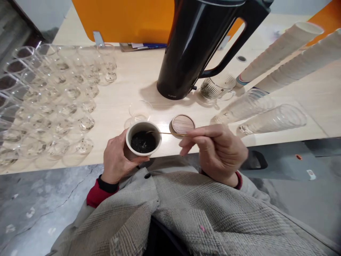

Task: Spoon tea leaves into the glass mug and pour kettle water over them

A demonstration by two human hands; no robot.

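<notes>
There is one view only, taken from the person's head and looking forward and steeply down. It sits close above the hands, so the left hand (115, 160) and right hand (215, 149) fill the middle of the frame, with the coat-clad chest along the bottom edge. The light wooden desk (128, 85) stretches away towards the top. The wide lens bends the edges, so the glasses (48, 103) at the left probably look more slanted than they are.

Grey checked coat (191, 209) over red sleeves (97, 195) with black cuffs (107, 185).
</notes>
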